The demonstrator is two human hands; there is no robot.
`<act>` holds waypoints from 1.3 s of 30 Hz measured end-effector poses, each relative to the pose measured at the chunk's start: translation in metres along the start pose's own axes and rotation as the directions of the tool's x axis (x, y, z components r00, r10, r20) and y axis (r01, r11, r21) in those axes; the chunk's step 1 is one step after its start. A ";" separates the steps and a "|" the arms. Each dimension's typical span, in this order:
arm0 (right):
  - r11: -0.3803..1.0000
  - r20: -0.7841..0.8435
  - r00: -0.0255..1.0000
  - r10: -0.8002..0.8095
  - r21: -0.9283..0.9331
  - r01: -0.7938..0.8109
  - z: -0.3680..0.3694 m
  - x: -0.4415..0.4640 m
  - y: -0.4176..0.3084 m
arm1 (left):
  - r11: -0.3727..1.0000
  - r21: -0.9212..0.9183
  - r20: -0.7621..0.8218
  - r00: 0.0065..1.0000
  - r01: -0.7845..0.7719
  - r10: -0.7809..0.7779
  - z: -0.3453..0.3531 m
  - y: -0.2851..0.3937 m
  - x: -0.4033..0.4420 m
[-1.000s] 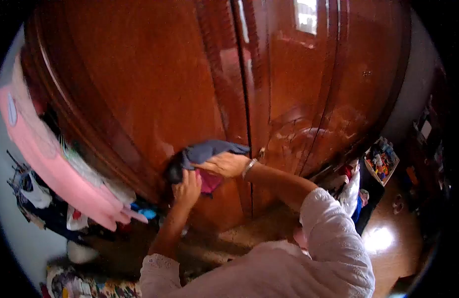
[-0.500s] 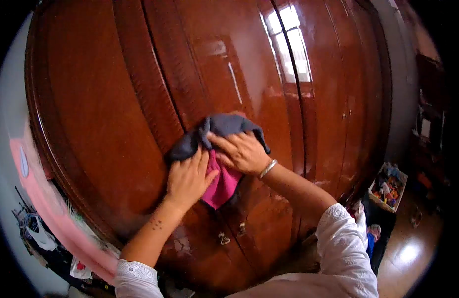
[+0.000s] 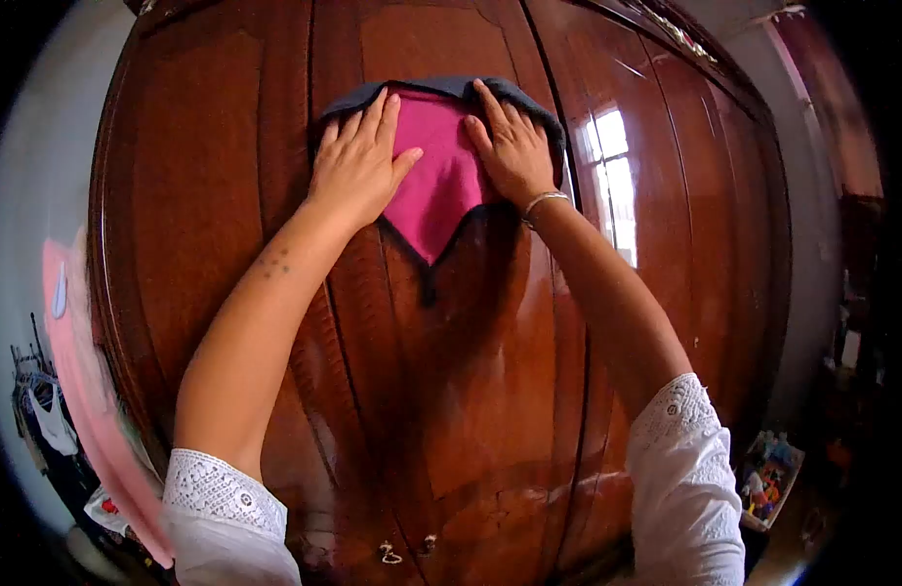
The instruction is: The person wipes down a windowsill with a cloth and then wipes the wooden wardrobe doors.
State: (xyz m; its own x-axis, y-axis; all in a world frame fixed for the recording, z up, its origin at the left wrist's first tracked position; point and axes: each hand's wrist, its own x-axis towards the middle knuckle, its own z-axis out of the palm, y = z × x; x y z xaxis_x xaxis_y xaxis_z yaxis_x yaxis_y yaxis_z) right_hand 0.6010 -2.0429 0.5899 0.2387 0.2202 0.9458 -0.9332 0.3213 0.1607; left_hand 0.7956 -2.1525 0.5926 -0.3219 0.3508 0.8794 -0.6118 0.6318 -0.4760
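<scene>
A pink and dark grey cloth point(image 3: 436, 171) lies spread against the glossy reddish-brown wooden wardrobe point(image 3: 202, 195), its lower corner hanging to a point. My left hand point(image 3: 358, 166) rests flat on the cloth's left side, fingers stretched upward. On the right side, my right hand point(image 3: 514, 151) presses flat too, thumb apart from the fingers, with a bracelet point(image 3: 546, 200) at the wrist. The grey top edge is folded over around the fingertips. Both palms hide part of the cloth.
Small metal fittings point(image 3: 390, 554) sit low on the wardrobe doors. Pink fabric point(image 3: 100, 391) and hanging clothes point(image 3: 51, 420) are at the left. A box of small colourful items point(image 3: 771, 479) stands on the floor at the right. A window reflects in the right door.
Both hands have moved up the wardrobe with the cloth and further apart. The cloth, bunched before, is now spread wider with more pink showing. The view has tilted upward.
</scene>
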 end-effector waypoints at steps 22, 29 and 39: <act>0.997 0.095 0.992 -0.081 0.018 0.080 -0.020 -0.021 0.074 | 0.999 0.020 0.015 0.999 -0.044 0.043 0.033 0.078 0.051; 0.994 0.158 0.985 0.071 -0.096 -0.057 -0.066 -0.139 0.080 | 0.928 -0.016 -0.048 0.927 -0.373 0.372 0.066 0.157 -0.007; 0.873 0.201 0.860 0.469 -0.255 -0.416 -0.132 -0.383 0.017 | 0.644 -0.621 0.173 0.724 -0.446 0.668 0.053 0.247 -0.176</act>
State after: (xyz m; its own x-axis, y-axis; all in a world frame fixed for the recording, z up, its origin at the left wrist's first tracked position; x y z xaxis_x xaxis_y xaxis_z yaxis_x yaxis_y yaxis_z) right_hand 0.5290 -2.0000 0.1932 -0.2860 0.1545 0.9457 -0.8455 0.4237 -0.3249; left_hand 0.6631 -2.0952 0.3209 -0.7666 0.5566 0.3202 0.1986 0.6798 -0.7060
